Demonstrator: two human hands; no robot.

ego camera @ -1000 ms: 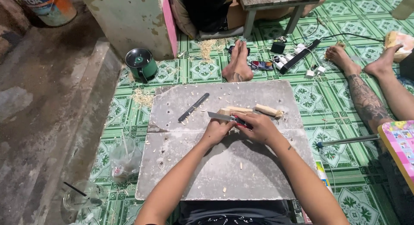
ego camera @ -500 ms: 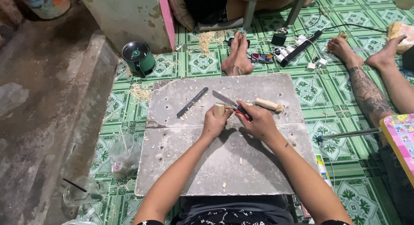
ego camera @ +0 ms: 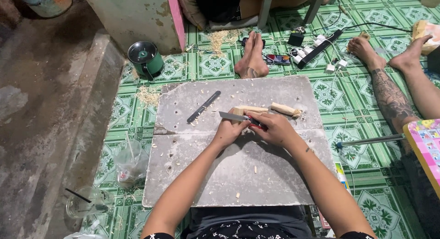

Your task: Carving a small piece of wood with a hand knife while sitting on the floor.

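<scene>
The person is sitting on the tiled floor at a grey board (ego camera: 238, 175) and carving. The right hand (ego camera: 275, 128) is closing around a red-handled knife (ego camera: 238, 117), its blade pointing left. The left hand (ego camera: 228, 131) is gripping a pale wood piece (ego camera: 247, 109) against the board, just under the blade. A second wood piece (ego camera: 285, 109) is lying just to the right, and a dark file (ego camera: 203, 107) is resting to the left, apart from both hands. Shavings are scattering over the board. Judged step: paring the wood. The next cut is calling for a steady hold, with left fingers clear of the edge.
</scene>
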